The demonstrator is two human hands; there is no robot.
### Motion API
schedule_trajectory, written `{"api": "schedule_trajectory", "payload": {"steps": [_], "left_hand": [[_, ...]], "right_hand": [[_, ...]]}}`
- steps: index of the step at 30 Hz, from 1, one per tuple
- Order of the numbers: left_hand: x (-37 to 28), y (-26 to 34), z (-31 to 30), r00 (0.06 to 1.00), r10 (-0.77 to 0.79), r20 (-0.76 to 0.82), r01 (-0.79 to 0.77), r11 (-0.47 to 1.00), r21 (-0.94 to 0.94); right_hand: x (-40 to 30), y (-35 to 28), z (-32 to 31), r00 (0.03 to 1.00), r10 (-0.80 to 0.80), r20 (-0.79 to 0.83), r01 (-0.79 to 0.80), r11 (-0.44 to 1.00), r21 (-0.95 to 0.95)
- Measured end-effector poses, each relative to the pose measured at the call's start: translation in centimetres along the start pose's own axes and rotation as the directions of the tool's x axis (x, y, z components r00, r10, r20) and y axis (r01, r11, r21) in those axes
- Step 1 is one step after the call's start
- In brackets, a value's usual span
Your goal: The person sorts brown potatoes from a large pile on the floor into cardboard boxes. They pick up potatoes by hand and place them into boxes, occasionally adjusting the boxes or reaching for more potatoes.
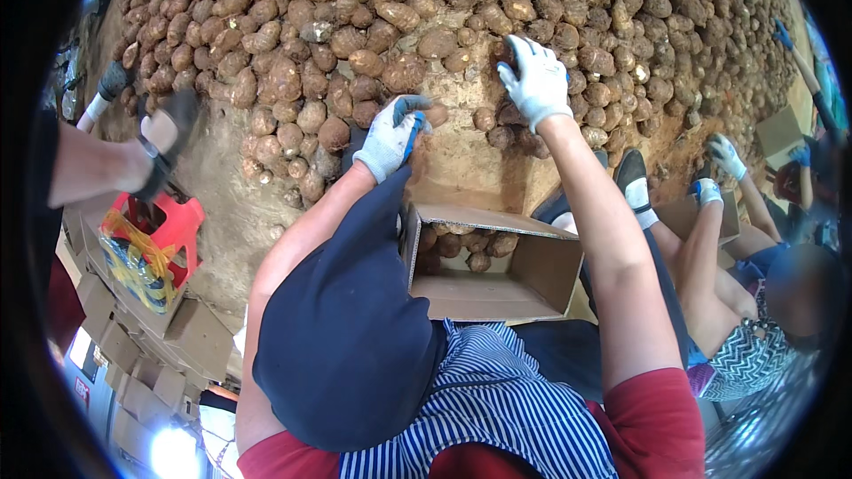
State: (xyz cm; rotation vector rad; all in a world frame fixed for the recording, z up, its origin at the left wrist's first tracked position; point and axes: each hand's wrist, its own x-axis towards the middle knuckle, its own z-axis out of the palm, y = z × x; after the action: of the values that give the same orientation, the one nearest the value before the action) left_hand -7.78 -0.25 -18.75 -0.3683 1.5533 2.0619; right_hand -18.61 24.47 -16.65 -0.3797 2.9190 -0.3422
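Observation:
My left hand (pixel 393 136), in a white knit glove with a blue coated palm, is low over the near edge of a heap of taro corms (pixel 279 76). A motion-blurred taro corm (pixel 436 115) is at its fingertips; whether the fingers grip it is unclear. My right hand (pixel 538 83), gloved alike, reaches farther out, thumb and fingers around a brown taro corm (pixel 503 51) that they partly hide. Between my legs an open cardboard box (pixel 492 289) lies with its opening towards me. Several taro corms (pixel 478 261) are inside, at its far side.
At the right a co-worker's gloved hands (pixel 722 166) are at another cardboard box (pixel 685 213). On the left, another person's sandalled foot (pixel 163 133) is near a red plastic stool (pixel 183 233). Cardboard boxes (pixel 196 339) are piled at lower left. Bare floor (pixel 459 159) shows between my hands.

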Motion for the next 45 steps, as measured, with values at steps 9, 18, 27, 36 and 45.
{"api": "schedule_trajectory", "payload": {"steps": [9, 18, 27, 36, 45], "left_hand": [[-0.4, 1.2, 0.6, 0.999, 0.005, -0.05, -0.004, 0.999, 0.032], [0.1, 2.1, -0.1, 0.999, 0.024, -0.045, -0.025, 0.999, -0.023], [-3.4, 11.5, 5.2, 0.467, 0.029, 0.884, -0.068, 0.998, 0.003], [-1.2, 9.6, 2.7, 0.901, -0.073, 0.427, -0.139, 0.885, 0.444], [2.9, 5.8, -0.5, 0.977, 0.156, 0.146, -0.133, -0.096, 0.987]], "right_hand": [[1.5, -0.8, 1.6, 1.0, -0.02, -0.003, 0.019, 0.963, -0.268], [-3.0, 0.8, -5.3, 0.897, -0.021, 0.442, -0.392, -0.502, 0.771], [-6.5, 0.2, -14.6, 0.38, -0.567, 0.731, -0.585, 0.465, 0.665], [3.5, -2.1, -6.2, 0.886, 0.045, 0.462, -0.097, 0.991, 0.088], [6.1, -5.8, -1.3, 0.849, 0.206, 0.487, -0.182, 0.978, -0.097]]}}
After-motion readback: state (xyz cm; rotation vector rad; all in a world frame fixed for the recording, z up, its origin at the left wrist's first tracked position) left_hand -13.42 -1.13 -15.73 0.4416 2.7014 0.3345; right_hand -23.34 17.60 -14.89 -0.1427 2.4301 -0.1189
